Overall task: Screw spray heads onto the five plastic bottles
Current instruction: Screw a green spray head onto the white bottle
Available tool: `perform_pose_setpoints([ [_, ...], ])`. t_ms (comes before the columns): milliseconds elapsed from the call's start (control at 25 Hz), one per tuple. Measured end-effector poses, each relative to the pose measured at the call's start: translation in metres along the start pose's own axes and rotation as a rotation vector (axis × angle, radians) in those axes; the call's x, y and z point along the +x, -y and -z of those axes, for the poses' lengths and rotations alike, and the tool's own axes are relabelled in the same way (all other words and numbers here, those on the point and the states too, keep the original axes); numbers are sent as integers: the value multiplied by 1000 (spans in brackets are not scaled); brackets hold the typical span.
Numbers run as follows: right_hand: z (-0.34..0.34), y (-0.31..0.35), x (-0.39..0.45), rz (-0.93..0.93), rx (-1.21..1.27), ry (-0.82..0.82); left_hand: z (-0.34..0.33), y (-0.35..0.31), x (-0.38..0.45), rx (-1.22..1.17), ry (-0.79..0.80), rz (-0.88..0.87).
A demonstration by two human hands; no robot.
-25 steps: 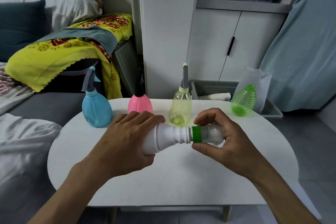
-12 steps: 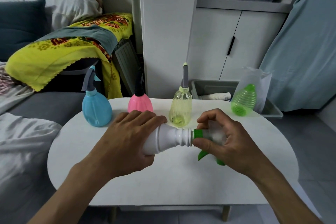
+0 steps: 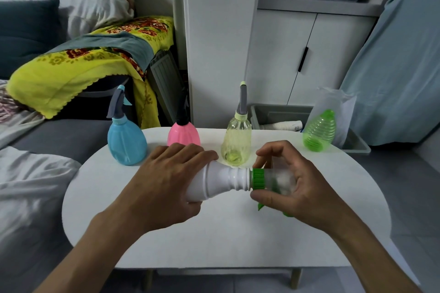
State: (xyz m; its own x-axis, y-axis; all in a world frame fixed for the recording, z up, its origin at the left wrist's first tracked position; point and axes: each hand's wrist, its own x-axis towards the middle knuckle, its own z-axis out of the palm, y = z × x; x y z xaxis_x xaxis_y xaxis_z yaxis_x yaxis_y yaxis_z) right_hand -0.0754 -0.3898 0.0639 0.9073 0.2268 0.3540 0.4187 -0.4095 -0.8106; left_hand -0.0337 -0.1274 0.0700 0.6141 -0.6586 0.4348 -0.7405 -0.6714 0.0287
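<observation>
My left hand [image 3: 164,181] grips a white bottle [image 3: 219,182] lying sideways above the white table [image 3: 214,240], neck pointing right. My right hand [image 3: 297,185] is closed around a spray head with a green collar [image 3: 258,179] sitting on the bottle's neck; green trigger parts poke out below my fingers. At the table's far edge stand a blue bottle [image 3: 126,143], a pink bottle [image 3: 183,135] and a clear yellow bottle [image 3: 237,143], each with a spray head on. A green ribbed bottle [image 3: 319,131] stands at the far right with no head.
A sofa with a yellow floral blanket [image 3: 83,66] lies to the left. A grey bin [image 3: 281,114] and a plastic bag [image 3: 338,107] sit behind the table, before white cabinets [image 3: 309,54].
My right hand has turned the spray head on the white bottle's neck; its green trigger swung down below my fingers. The left hand and bottle stayed almost still.
</observation>
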Motion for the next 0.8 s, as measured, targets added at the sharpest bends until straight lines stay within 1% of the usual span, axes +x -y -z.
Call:
perform_pose_setpoints([
  [160,2,1,-1,-68,34,-6,0,-2,-1,4,4,-5],
  [320,1,1,0,-19,17,3,2,-1,0,1,10,7],
  [480,2,1,-1,-91,23,2,1,-3,0,9,30,14],
  [600,1,1,-1,-54,20,13,2,-2,0,10,29,19],
  [720,1,1,-1,-105,41,-2,2,-4,0,20,45,20],
  [800,1,2,-1,-106,49,3,2,-4,0,20,50,20],
])
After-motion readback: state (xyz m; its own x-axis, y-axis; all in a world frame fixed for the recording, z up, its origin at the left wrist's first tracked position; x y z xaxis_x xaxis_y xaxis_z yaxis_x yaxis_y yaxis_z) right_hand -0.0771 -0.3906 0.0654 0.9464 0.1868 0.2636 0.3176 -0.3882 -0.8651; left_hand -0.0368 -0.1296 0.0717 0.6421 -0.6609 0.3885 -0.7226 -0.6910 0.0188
